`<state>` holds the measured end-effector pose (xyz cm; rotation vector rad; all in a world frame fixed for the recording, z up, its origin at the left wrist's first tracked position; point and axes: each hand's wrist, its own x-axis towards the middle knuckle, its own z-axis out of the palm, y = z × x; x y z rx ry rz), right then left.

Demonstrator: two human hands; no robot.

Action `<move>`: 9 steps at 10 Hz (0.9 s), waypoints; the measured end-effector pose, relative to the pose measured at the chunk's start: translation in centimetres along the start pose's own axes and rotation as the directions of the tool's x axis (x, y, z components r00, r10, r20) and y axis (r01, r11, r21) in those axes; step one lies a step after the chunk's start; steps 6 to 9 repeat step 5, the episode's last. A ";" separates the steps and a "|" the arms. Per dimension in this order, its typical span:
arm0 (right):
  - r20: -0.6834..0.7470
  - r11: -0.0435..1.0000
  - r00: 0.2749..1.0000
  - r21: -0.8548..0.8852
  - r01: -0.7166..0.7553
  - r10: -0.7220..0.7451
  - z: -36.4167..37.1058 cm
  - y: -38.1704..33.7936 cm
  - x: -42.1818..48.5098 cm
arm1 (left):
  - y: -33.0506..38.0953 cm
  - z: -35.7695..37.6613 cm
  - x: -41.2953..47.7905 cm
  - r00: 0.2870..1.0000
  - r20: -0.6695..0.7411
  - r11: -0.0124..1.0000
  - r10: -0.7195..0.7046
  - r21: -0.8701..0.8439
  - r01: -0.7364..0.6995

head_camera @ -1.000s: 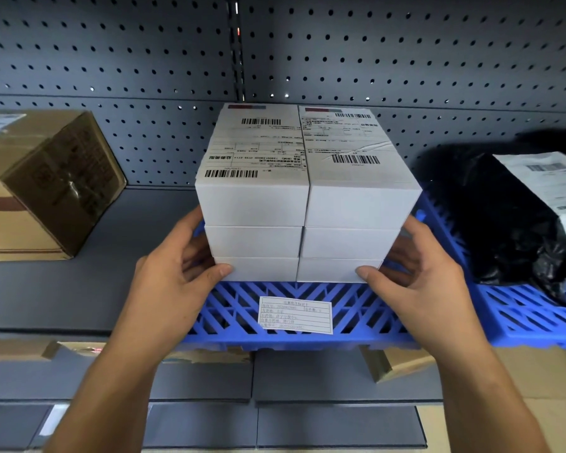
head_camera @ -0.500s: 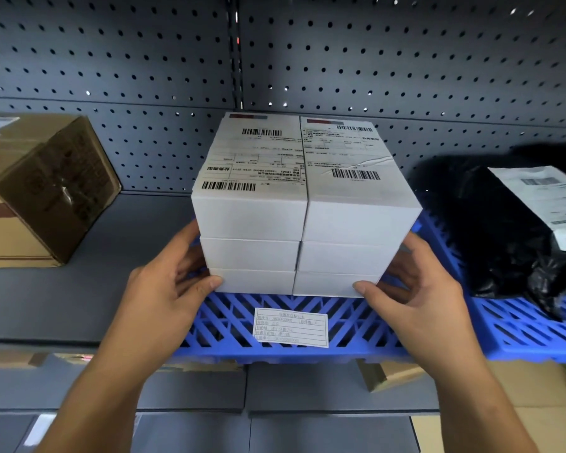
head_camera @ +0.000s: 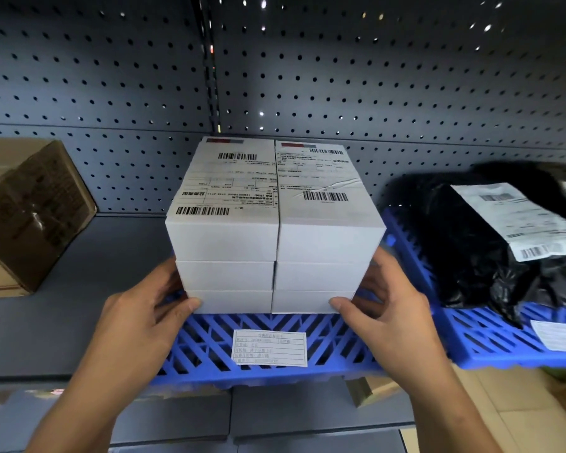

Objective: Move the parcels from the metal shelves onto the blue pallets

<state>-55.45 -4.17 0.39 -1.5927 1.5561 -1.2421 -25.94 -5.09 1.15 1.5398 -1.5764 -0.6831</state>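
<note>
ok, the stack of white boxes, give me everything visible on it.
The stack of white boxes is six flat, plain cardboard-looking boxes: two columns side by side, three high, edges flush, upright. Each top box carries a shipping label with barcodes; the right label is creased. It sits on the blue pallet on the shelf, back from the pallet's front edge. The left hand and right hand grip its bottom corners, thumbs on the front face, fingers along the sides.
</note>
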 end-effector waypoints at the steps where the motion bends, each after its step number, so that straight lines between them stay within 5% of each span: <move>1: 0.005 1.000 1.000 -0.007 0.005 -0.005 -0.1 -0.2 0.0 | 0.4 -0.1 -0.2 1.000 0.005 1.000 -0.018 0.000 0.018; 3: 0.046 0.999 0.999 0.047 0.023 -0.025 -0.6 0.0 -0.5 | 1.3 0.2 -0.8 0.999 -0.032 0.996 -0.042 -0.082 0.039; 5: 0.008 0.996 0.998 0.065 0.061 -0.062 -2.7 0.2 -1.5 | 4.0 0.8 -2.1 0.979 -0.194 0.977 0.067 -0.185 -0.104; 9: 0.008 0.996 0.998 0.065 0.061 -0.062 -2.7 0.2 -1.5 | 4.0 0.8 -2.1 0.979 -0.194 0.977 0.067 -0.185 -0.104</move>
